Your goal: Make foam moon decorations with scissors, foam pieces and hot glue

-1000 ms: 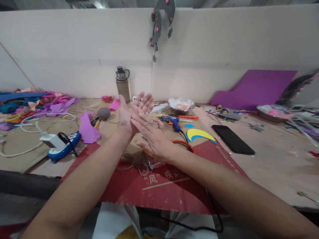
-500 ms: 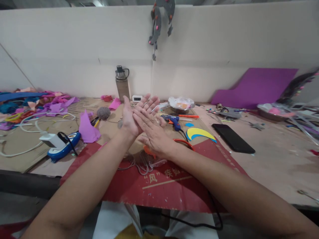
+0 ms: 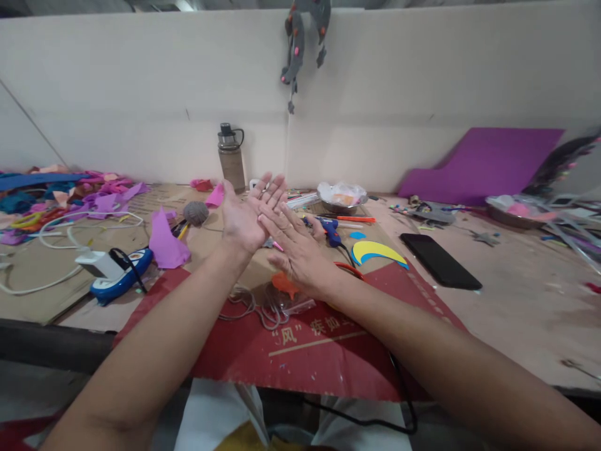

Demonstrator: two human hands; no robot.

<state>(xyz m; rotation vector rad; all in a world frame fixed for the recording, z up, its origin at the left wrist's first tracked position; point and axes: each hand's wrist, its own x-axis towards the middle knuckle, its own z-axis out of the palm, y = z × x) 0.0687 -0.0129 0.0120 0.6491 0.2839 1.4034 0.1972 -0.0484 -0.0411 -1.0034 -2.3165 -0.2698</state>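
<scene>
Presently, the left hand (image 3: 250,219) is wide, palm upward; the right hand (image 3: 303,254), also wide, touches it near the blue glue gun (image 3: 333,234).

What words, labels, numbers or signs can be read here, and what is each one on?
"“风” 疾如", on the red cardboard; what follows is partly hidden by the right arm.
Small print along that cardboard's right edge: too blurred to read.
Label on the blue power strip: too small to read.
I can make out no brand or number.
</scene>
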